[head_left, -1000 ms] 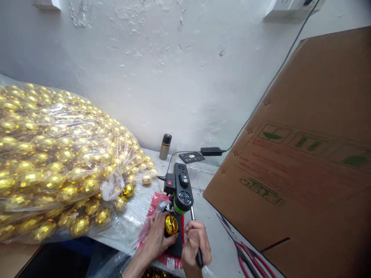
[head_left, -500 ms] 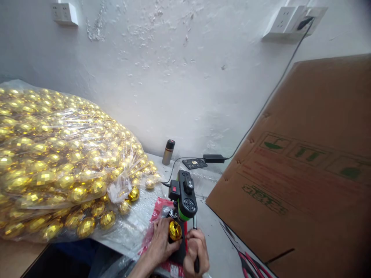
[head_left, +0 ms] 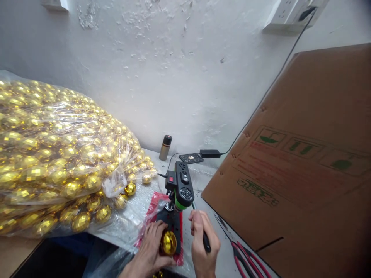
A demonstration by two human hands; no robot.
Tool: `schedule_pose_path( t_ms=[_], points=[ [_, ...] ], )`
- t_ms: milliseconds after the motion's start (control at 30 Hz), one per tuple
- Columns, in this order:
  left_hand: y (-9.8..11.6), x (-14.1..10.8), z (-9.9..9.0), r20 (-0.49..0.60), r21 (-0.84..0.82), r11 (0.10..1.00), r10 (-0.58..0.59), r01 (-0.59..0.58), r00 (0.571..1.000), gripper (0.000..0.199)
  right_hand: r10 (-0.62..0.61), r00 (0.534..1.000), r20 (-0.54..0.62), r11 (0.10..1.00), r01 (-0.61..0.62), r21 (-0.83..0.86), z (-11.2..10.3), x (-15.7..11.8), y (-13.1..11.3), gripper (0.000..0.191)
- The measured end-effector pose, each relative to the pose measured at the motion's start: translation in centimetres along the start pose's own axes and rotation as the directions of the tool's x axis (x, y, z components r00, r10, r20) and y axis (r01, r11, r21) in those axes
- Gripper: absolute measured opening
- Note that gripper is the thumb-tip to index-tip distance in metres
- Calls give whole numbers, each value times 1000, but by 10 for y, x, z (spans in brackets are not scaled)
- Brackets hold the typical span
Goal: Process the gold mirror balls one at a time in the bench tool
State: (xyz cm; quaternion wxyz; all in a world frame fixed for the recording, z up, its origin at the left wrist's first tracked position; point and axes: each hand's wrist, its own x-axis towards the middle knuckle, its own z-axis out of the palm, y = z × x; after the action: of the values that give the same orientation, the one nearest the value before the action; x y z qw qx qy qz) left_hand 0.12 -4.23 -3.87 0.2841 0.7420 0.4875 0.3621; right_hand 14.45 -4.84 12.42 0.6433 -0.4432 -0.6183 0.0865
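My left hand has its fingers and thumb closed round a shiny gold faceted ball, low over the front of the machine's black base. Above and behind the ball is the head of a small black and green bench drill press with a red switch. The ball sits apart from this head. My right hand is wrapped round the drill press lever, whose black grip end pokes out of the fist. Red plastic lies under the base.
A large clear bag of gold balls fills the left, with loose balls at its edge. A big carton leans on the right. Red-handled pliers, a spray can and a power adapter with cable lie around.
My left hand has drawn the gold ball towards me, away from beneath the machine's head. My right hand has swung the lever outward to the right. The view has shifted slightly.
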Motion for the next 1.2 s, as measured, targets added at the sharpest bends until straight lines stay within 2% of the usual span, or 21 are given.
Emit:
schedule_pose_path(
  t_ms=[33, 100, 167, 200, 233, 300, 400, 533, 700, 800, 867, 933, 1033, 1200],
  points=[
    [-6, -3, -5, -37, 16, 1000, 13, -12, 999, 79, -12, 1000, 4, 1000, 12, 8, 0, -6, 4, 32],
    [-16, 3, -22, -193, 71, 997, -5, 19, 981, 65, -38, 999, 19, 999, 38, 16, 1, -16, 12, 28],
    [-26, 24, -49, -388, 177, 977, -43, 120, 921, 44, -50, 998, 31, 999, 50, 12, 1, -22, 18, 27],
    [-30, 37, -63, -442, 264, 949, -41, 173, 896, 41, -48, 998, 34, 999, 48, 8, 1, -23, 19, 26],
    [-33, 51, -76, -474, 355, 898, -66, 259, 878, 38, -45, 998, 35, 999, 45, 4, 1, -23, 20, 25],
    [-39, 76, -97, -470, 475, 778, -170, 410, 866, 38, -54, 998, 32, 999, 54, 6, 1, -22, 19, 25],
    [-45, 95, -108, -431, 511, 725, -248, 461, 867, 42, -87, 996, 24, 996, 86, 20, 2, -20, 17, 24],
    [-46, 95, -103, -367, 491, 763, -256, 420, 894, 46, -92, 996, 18, 995, 91, 30, 3, -20, 15, 24],
    [-32, 83, -93, -281, 379, 876, -199, 299, 939, 44, -71, 997, 19, 997, 70, 41, 1, -14, 8, 25],
    [-18, 70, -79, -263, 54, 979, -178, 198, 948, 49, -32, 999, 18, 999, 31, 23, 0, -3, -2, 28],
    [-7, 58, -65, -223, -205, 961, -228, 183, 948, 58, -1, 1000, 15, 1000, 1, 6, -1, 6, -10, 31],
    [3, 47, -50, -155, -315, 925, -270, 212, 950, 58, 21, 1000, 17, 1000, -21, -16, -1, 15, -16, 35],
    [10, 38, -32, -85, -285, 939, -227, 194, 970, 51, 40, 999, 27, 998, -38, -46, -2, 21, -21, 36],
    [5, 40, -19, -73, -200, 966, -183, 166, 980, 57, 19, 1000, 23, 999, -18, -38, -2, 19, -19, 35]
  ],
)
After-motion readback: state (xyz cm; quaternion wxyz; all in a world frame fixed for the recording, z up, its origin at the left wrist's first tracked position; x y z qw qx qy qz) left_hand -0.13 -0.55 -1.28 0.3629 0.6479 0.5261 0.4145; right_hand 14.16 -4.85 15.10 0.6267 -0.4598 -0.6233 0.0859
